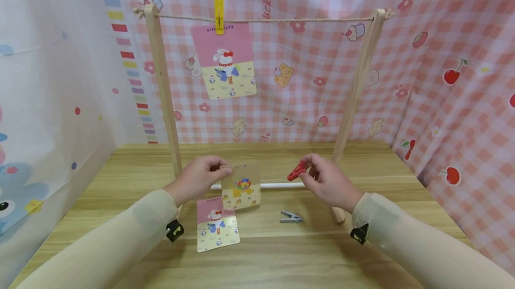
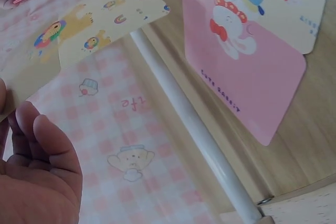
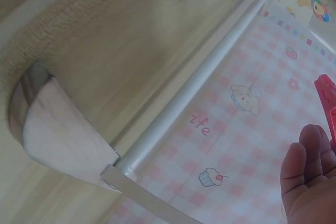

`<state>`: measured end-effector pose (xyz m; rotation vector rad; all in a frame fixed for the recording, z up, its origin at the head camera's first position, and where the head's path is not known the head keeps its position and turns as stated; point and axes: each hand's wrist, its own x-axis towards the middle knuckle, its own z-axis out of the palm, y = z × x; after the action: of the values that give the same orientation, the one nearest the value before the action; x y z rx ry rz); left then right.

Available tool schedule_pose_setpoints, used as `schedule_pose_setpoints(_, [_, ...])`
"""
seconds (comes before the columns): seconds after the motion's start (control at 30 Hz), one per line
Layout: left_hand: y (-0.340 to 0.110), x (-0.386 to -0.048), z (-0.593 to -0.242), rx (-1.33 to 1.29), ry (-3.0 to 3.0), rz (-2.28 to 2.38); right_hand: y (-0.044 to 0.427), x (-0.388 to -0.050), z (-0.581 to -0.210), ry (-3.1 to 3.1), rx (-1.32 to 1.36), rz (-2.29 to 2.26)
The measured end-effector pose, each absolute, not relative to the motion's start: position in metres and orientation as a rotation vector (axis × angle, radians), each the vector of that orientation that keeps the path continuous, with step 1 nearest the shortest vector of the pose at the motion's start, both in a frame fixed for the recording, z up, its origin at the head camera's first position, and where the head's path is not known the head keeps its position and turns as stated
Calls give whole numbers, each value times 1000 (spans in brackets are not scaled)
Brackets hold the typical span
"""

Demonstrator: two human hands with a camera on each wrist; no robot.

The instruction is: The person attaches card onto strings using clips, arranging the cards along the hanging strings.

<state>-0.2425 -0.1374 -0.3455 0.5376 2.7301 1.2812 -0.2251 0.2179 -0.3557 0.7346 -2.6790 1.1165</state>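
Observation:
My left hand (image 1: 203, 173) pinches the upper left corner of a yellow lion card (image 1: 241, 188), which hangs above the table and partly covers a pink and yellow rabbit card (image 1: 217, 228) lying below. In my right hand (image 1: 327, 182) a red clothespin (image 1: 297, 171) is held between thumb and fingers, to the right of the lion card and apart from it. On the table under the hands lies a grey clothespin (image 1: 291, 217). In the left wrist view the lion card (image 2: 79, 30) stretches out from the fingers.
A string (image 1: 281, 20) runs between two wooden posts, left (image 1: 162, 83) and right (image 1: 358, 88). From it another rabbit card (image 1: 225, 68) hangs by a yellow clothespin (image 1: 219, 14). A white rod (image 1: 281, 185) joins the posts low down. Checked cloth (image 1: 306, 110) stands behind the wooden table (image 1: 281, 262).

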Motion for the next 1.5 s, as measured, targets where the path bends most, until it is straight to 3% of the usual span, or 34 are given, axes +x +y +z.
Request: schedule_pose_setpoints(1.5, [-109,-249,-274,682,2867,1326,216,-232,-287,-2437,785,1046])
